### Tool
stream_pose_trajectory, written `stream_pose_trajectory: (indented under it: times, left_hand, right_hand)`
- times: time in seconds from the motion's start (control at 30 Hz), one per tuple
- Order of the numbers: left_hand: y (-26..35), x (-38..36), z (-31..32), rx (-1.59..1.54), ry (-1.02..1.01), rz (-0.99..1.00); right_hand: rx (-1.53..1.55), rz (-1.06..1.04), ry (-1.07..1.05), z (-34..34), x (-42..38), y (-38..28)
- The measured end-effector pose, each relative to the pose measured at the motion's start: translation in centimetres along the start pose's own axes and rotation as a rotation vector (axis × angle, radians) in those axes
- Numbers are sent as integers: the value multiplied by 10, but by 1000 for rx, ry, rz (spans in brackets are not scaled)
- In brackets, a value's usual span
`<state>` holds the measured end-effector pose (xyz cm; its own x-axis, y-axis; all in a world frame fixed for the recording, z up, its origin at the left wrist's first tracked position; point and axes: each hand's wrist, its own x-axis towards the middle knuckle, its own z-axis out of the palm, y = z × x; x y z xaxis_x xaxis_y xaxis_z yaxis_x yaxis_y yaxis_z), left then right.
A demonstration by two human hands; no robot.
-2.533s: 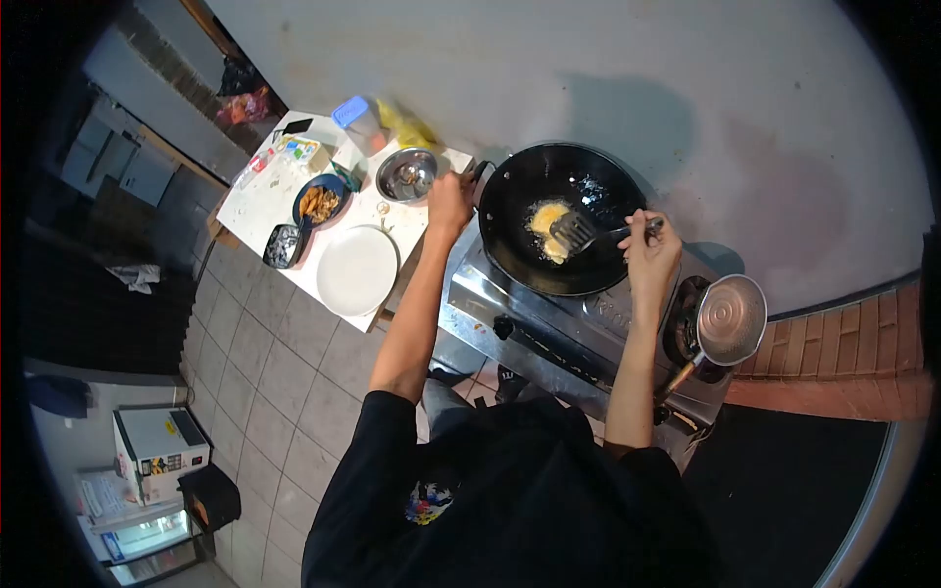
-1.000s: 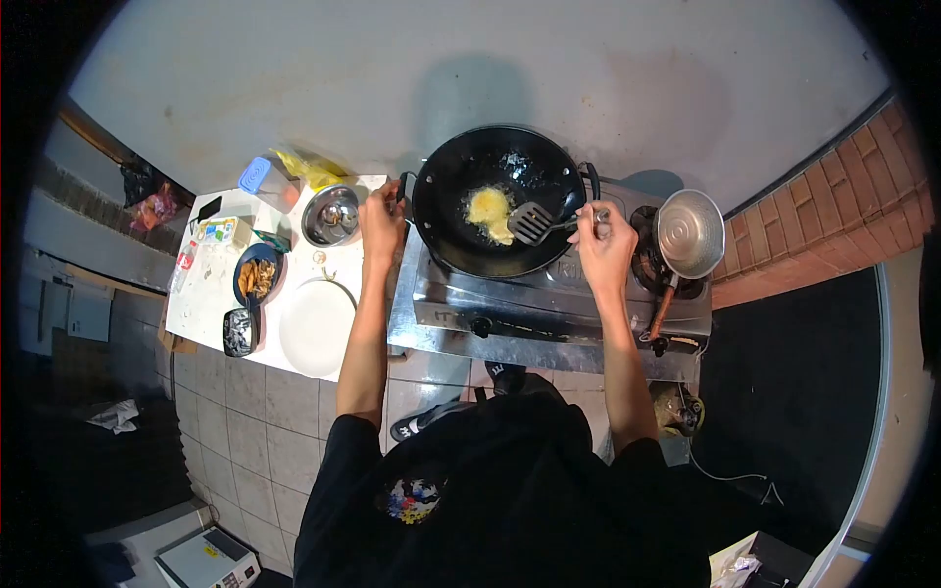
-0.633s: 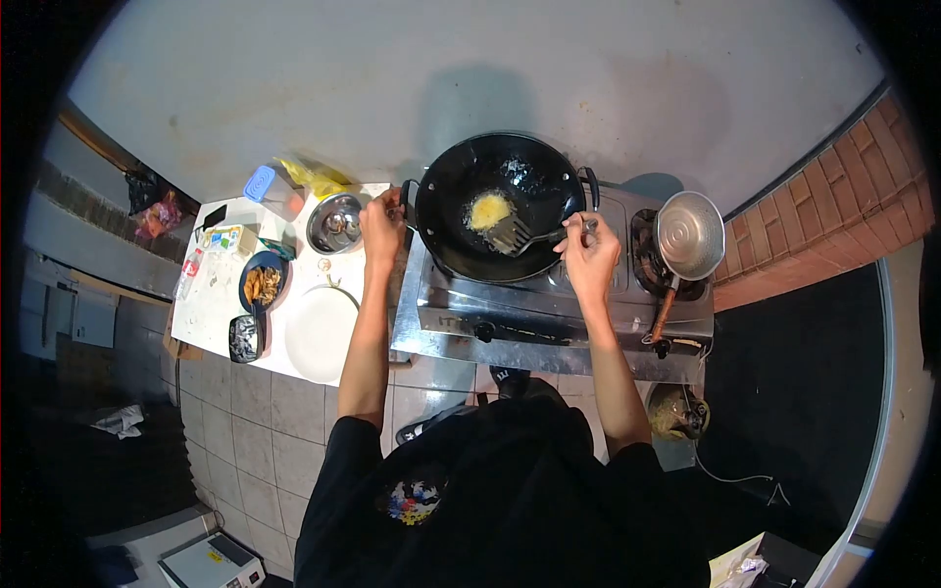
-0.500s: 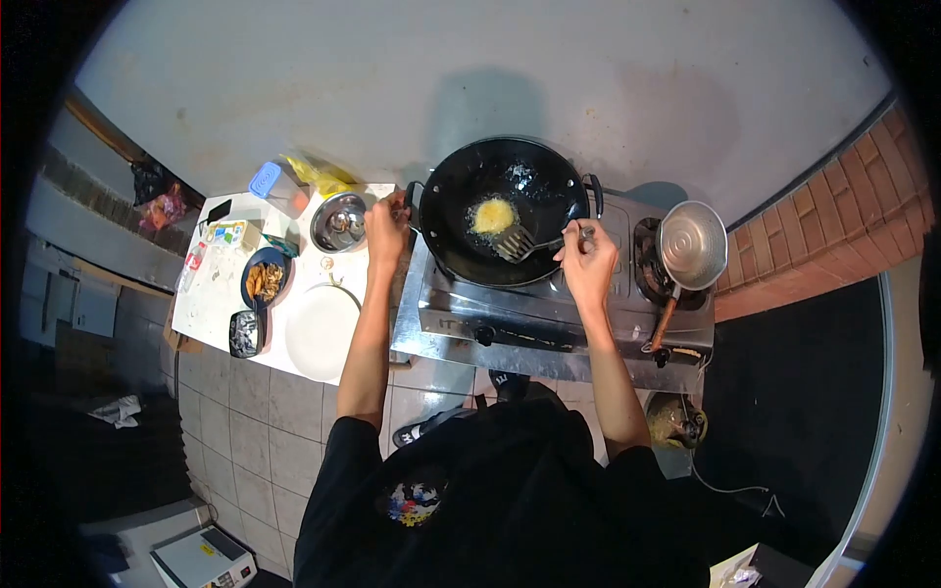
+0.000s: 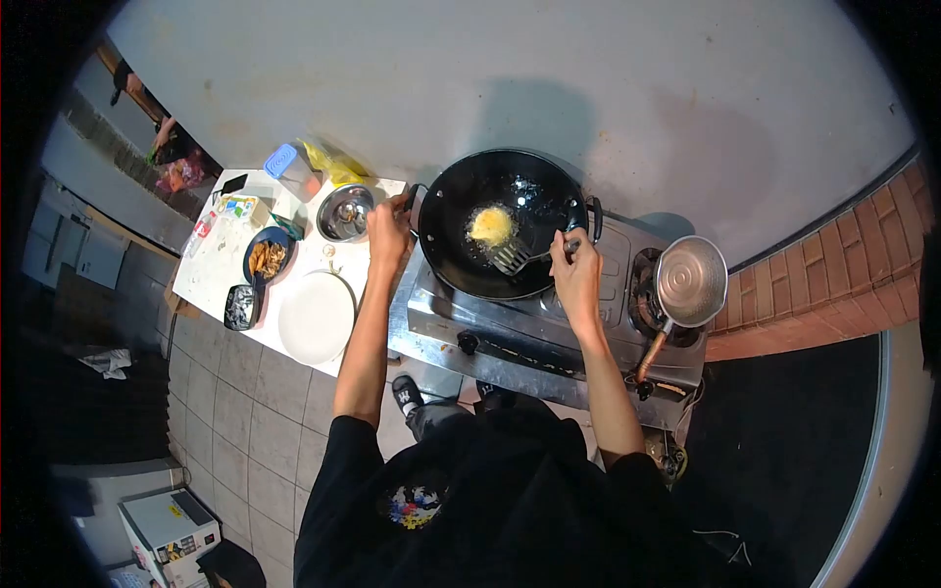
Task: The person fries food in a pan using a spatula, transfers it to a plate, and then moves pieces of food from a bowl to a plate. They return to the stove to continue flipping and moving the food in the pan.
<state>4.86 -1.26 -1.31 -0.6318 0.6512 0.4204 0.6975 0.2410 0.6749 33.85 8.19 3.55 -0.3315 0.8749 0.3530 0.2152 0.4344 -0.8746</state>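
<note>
A black wok stands on the gas stove, with a small round yellow piece of food frying in bubbling oil at its middle. My left hand is closed around the wok's left handle. In my right hand is the handle of a slotted spatula. The spatula's head lies in the wok, just below the food and against its lower edge. My right fingers are wrapped close to the wok's right rim.
A saucepan sits on the right burner of the stove. On the white table at left are a steel bowl, a white plate, a bowl of browned food, a black container and a blue-lidded tub. A brick ledge runs along the right.
My view has tilted, so the stove's right side sits lower in the picture. The spatula's head has come slightly nearer the food's underside. Both hands keep their holds.
</note>
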Motion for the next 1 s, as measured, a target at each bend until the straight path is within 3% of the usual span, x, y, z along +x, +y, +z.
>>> stream_pose_trajectory:
  times: [0.2, 0.6, 0.8, 0.93, 1.0]
  left_hand:
    - [12, -1, -8, -54, -44, -60]
    - [-5, -3, -1, 76, 73, 92]
    - [5, 4, -19, 178, 98, -61]
    - [-3, 7, -17, 157, 86, -10]
    - [-4, 8, -14, 142, 16, -88]
  right_hand:
    - [28, 1, -36, -4, 4, -2]
    - [199, 5, 127, -29, 18, -7]
    - [221, 0, 138, -37, 10, -5]
    - [207, 57, 100, -42, 8, -9]
    - [203, 17, 99, -40, 8, -11]
